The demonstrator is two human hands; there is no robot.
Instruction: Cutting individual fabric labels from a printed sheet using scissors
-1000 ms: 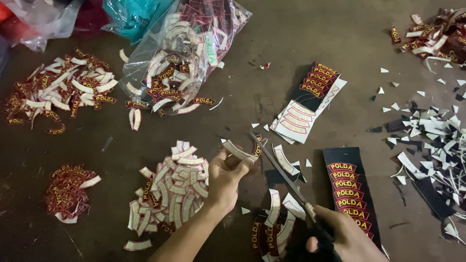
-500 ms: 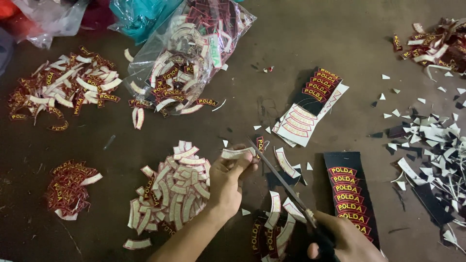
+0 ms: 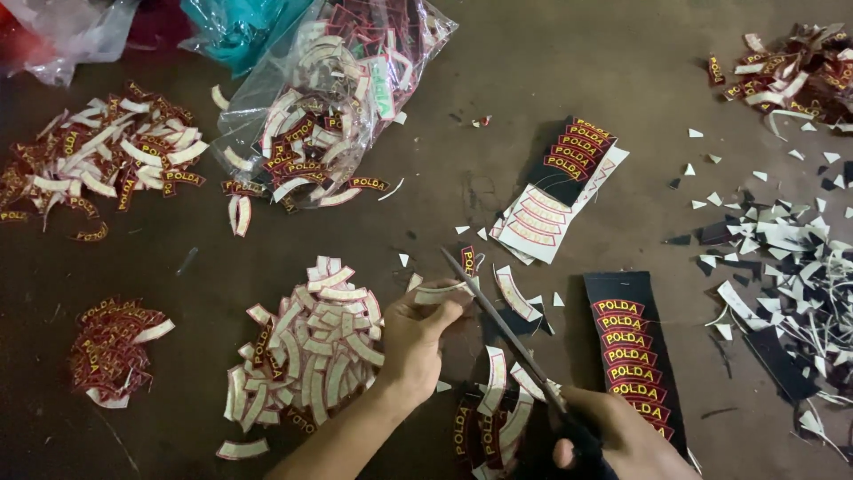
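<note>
My left hand pinches a small curved embroidered patch, white backing up, above the dark table. My right hand at the bottom edge grips a pair of scissors; the blades reach up and left to the patch. A pile of cut curved patches lies just left of my left hand. More cut patches lie between my two hands. A black strip of uncut red-and-yellow patches lies to the right of the scissors.
A clear plastic bag of patches sits at top centre. Patch piles lie at far left and lower left. Stacked patch sheets lie in the middle. Offcut scraps cover the right side, another pile at top right.
My left hand has turned the patch and lowered it slightly toward the scissors. The scissor blades now meet the patch's edge. The right hand has stayed near the bottom edge.
</note>
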